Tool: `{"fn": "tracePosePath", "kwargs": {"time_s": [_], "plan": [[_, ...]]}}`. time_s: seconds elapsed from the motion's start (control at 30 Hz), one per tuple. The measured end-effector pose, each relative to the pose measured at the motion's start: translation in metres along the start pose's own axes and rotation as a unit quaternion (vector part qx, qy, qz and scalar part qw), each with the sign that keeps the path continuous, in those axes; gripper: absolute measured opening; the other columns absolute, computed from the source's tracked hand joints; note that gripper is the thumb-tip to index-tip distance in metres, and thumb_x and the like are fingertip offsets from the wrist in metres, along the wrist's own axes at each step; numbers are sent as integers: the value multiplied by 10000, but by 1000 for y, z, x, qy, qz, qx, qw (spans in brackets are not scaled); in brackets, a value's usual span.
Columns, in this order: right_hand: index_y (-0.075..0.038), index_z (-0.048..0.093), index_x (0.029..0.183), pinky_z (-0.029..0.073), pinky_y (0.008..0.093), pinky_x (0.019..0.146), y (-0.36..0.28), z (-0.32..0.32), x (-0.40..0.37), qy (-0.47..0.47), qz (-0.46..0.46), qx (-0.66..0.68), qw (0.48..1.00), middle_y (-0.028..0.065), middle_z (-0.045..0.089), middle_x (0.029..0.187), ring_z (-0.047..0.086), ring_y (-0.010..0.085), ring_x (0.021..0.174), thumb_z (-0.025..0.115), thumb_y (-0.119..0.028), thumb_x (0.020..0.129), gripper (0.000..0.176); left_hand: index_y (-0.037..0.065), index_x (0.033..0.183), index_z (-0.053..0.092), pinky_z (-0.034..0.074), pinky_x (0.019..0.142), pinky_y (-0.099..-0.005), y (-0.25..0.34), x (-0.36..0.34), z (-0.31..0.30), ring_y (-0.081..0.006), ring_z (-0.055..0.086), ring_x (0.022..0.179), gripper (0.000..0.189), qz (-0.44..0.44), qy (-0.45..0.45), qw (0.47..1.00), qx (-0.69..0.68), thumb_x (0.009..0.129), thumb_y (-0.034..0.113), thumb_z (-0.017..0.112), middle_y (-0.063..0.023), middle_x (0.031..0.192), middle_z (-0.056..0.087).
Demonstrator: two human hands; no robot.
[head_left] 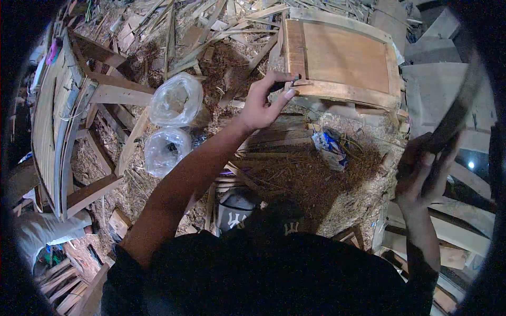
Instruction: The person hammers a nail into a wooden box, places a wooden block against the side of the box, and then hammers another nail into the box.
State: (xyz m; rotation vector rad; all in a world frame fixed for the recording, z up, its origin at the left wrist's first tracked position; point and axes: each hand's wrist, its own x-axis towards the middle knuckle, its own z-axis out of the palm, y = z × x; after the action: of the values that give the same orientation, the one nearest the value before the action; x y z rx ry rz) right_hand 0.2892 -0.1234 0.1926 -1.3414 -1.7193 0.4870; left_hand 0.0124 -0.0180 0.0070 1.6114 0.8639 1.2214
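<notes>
My left hand [266, 100] pinches what looks like a nail [295, 81] between thumb and fingertips. It stands at the near left corner of a framed wooden panel [345, 58], a pale frame around a flat brown board. My right hand [424, 171] is raised at the right, its fingers wrapped around a long dark tool [457, 108]. The tool slants up toward the upper right; blur and shadow hide its kind.
Two clear plastic-wrapped rolls [176, 100] stand left of my forearm. A wooden frame structure [58, 126] fills the left side. A crumpled blue-and-white packet [330, 148] lies among sawdust. Boards [448, 95] and several wood strips [211, 31] lie around. Someone's light-coloured clothing [50, 234] shows at lower left.
</notes>
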Motion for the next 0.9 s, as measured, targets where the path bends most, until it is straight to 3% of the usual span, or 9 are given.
{"fn": "tracePosePath", "kwargs": {"time_s": [0.1, 0.23, 0.33, 0.43, 0.47, 0.53, 0.63, 0.8, 0.9], "plan": [[-147, 401, 1515, 474, 299, 583, -1, 20, 3, -288, -69, -212, 931, 151, 684, 1009, 597, 179, 629, 485, 146, 885, 700, -37, 1173, 602, 506, 930, -345, 2, 0, -1, -220, 679, 1031, 297, 11, 2, 1000, 20, 929, 124, 653, -181, 1093, 697], [-63, 319, 1528, 503, 407, 939, 14, 4, 13, -242, -169, -127, 947, 257, 622, 1259, 650, 355, 1086, 405, 24, 997, 546, -39, 1172, 601, 507, 930, -346, 6, -3, -1, -218, 678, 1032, 290, 3, 7, 1000, 11, 931, 115, 650, -179, 1103, 696], [-24, 258, 1543, 514, 412, 908, -22, -11, 18, -70, 175, -134, 973, 206, 659, 1087, 657, 331, 1013, 397, -31, 1021, 540, -40, 1166, 602, 507, 927, -345, 4, 1, 0, -217, 678, 1028, 282, 10, 9, 1000, 9, 931, 109, 650, -178, 1103, 696], [-10, 262, 1538, 523, 412, 863, 8, -6, -13, -26, 35, -59, 997, 154, 637, 955, 656, 302, 957, 420, -31, 1019, 544, -38, 1160, 605, 507, 918, -341, 2, -1, 3, -212, 679, 1013, 278, 20, 19, 1000, -12, 929, 109, 652, -173, 1081, 700], [0, 285, 1529, 521, 407, 853, 26, -6, -7, -206, -235, -224, 923, 184, 655, 1038, 658, 303, 973, 421, -13, 1010, 537, -37, 1157, 606, 507, 914, -339, 2, -1, 4, -209, 680, 1004, 277, 23, 25, 999, -24, 927, 111, 654, -170, 1066, 703], [-231, 394, 1518, 510, 395, 923, -12, 15, 4, -357, 69, -191, 912, 191, 634, 1259, 645, 286, 1122, 516, 94, 931, 682, -35, 1157, 608, 508, 909, -338, 0, -3, -1, -205, 680, 994, 278, 10, 9, 1000, -16, 926, 113, 655, -165, 1053, 705], [-217, 393, 1519, 523, 387, 878, 6, 9, 11, -219, -116, -123, 961, 169, 655, 1189, 661, 297, 1043, 514, 69, 939, 658, -34, 1157, 609, 507, 904, -337, 0, -4, -2, -200, 680, 983, 279, 4, 2, 1000, 11, 923, 110, 656, -156, 1037, 706], [-123, 375, 1527, 480, 338, 619, 17, 0, 1, -2, 44, 20, 999, 102, 631, 923, 571, 223, 680, 498, 23, 941, 616, -32, 1163, 610, 505, 898, -337, 1, -2, 0, -199, 677, 977, 279, 25, 12, 1000, 14, 924, 106, 652, -152, 1025, 704], [-111, 475, 1445, 484, 345, 631, 8, 15, 0, -316, -32, -212, 924, 108, 628, 898, 577, 234, 678, 472, 43, 936, 532, -36, 1168, 607, 508, 895, -338, 5, -1, 0, -201, 679, 974, 282, 31, 27, 999, 9, 927, 106, 648, -158, 1027, 703]]}}
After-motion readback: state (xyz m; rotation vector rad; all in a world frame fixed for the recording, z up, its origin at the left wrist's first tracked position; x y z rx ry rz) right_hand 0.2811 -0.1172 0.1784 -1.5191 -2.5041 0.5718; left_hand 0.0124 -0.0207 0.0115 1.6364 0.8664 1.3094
